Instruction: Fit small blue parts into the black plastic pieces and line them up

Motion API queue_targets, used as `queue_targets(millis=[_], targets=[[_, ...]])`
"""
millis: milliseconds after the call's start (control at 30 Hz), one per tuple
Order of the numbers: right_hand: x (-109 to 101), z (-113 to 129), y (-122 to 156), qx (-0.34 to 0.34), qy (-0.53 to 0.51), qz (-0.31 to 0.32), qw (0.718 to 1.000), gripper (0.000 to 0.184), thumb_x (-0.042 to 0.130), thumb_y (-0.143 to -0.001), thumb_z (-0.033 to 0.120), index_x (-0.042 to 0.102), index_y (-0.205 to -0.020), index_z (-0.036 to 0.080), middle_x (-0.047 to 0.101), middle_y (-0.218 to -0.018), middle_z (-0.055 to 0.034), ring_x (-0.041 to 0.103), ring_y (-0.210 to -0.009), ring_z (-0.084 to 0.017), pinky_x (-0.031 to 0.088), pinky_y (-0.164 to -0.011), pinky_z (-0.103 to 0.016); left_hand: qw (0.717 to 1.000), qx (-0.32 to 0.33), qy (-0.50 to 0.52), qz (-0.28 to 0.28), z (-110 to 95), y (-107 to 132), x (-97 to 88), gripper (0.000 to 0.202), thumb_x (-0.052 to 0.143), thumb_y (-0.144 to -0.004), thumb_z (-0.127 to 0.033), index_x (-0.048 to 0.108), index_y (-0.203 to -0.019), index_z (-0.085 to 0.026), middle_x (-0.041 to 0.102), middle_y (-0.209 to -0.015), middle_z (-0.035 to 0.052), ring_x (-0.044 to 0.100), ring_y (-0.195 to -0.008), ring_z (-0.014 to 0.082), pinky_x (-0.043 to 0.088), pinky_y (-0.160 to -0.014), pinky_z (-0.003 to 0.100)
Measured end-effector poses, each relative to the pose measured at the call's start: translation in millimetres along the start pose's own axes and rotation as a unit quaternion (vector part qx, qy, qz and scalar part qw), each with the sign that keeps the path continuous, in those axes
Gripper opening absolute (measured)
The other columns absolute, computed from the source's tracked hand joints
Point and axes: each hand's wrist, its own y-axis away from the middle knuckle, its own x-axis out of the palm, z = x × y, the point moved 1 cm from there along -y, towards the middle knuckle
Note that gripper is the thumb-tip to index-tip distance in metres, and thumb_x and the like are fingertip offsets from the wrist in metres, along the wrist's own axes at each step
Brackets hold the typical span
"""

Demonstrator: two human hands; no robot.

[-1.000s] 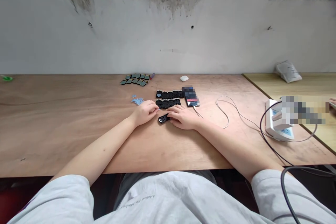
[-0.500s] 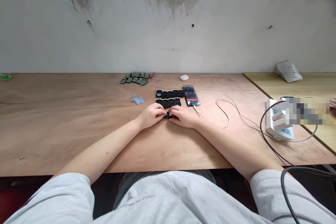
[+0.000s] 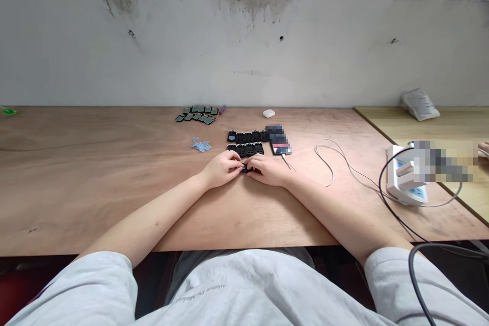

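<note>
A small black plastic casing point(image 3: 245, 168) lies on the wooden table between my hands, mostly covered by fingers. A bit of blue shows on it. My left hand point(image 3: 221, 169) is closed in a pinch at its left side, and what the fingertips hold is too small to make out. Curled over its right side, my right hand point(image 3: 266, 169) grips the casing. Just beyond my fingers are two rows of similar black casings point(image 3: 249, 150); the far row has light blue in its left end. Small light-blue pieces point(image 3: 202, 146) lie in a loose pile to the left.
Several dark-edged screen-like panels point(image 3: 196, 116) lie near the wall beside a small purplish tube point(image 3: 222, 110). A phone point(image 3: 278, 140) with a white cable touches the casings. A white earbud case point(image 3: 268, 113) sits behind. At right are a power strip point(image 3: 407, 178) and another person's hand point(image 3: 484, 150).
My hands stay almost in place around the casing. The left fingertips have shifted very slightly, and blue now shows more clearly on the casing.
</note>
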Motion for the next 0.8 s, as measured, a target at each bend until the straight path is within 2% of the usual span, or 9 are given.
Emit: queue_targets(millis=[167, 367, 500, 800], targets=[[-0.6, -0.5, 0.0, -0.004, -0.010, -0.002, 1.000, 0.010, 0.067, -0.095, 0.018, 0.068, -0.105, 0.020, 0.073, -0.115, -0.0120, 0.066, -0.110, -0.027, 0.058, -0.093, -0.042, 1.000, 0.009, -0.027, 0.006, 1.3, -0.1, 0.5, 0.026, 0.057, -0.102, -0.031, 0.081, -0.098, -0.022, 0.069, -0.109, 0.0107, 0.067, -0.101, 0.0226, 0.056, -0.090, 0.039], [-1.1, 0.3, 0.2, -0.002, -0.009, 0.000, 1.000, 0.010, 0.066, -0.097, 0.020, 0.068, -0.106, 0.019, 0.073, -0.118, -0.0130, 0.066, -0.112, -0.028, 0.058, -0.095, -0.044, 0.985, 0.101, -0.129, 0.052, 2.8, 2.5, -4.0, 0.024, 0.057, -0.101, -0.030, 0.076, -0.112, -0.021, 0.071, -0.116, 0.0117, 0.065, -0.102, 0.0248, 0.052, -0.087, 0.041], [-1.8, 1.3, -0.2, 0.001, -0.008, 0.001, 1.000, 0.008, 0.066, -0.098, 0.020, 0.068, -0.106, 0.019, 0.073, -0.118, -0.0122, 0.066, -0.112, -0.027, 0.058, -0.095, -0.044, 0.976, 0.115, -0.175, 0.062, 2.2, 2.8, -4.8, 0.022, 0.057, -0.101, -0.026, 0.075, -0.112, -0.021, 0.071, -0.115, 0.0120, 0.065, -0.102, 0.0253, 0.050, -0.085, 0.041], [-3.1, 1.7, 0.4, 0.003, -0.008, 0.010, 1.000, 0.010, 0.065, -0.097, 0.020, 0.068, -0.107, 0.021, 0.072, -0.120, -0.0111, 0.066, -0.115, -0.027, 0.057, -0.097, -0.043, 0.992, 0.114, -0.034, 0.031, 10.7, 3.0, -4.0, 0.019, 0.060, -0.101, -0.023, 0.076, -0.112, -0.023, 0.070, -0.121, 0.0118, 0.067, -0.102, 0.0218, 0.055, -0.088, 0.037]])
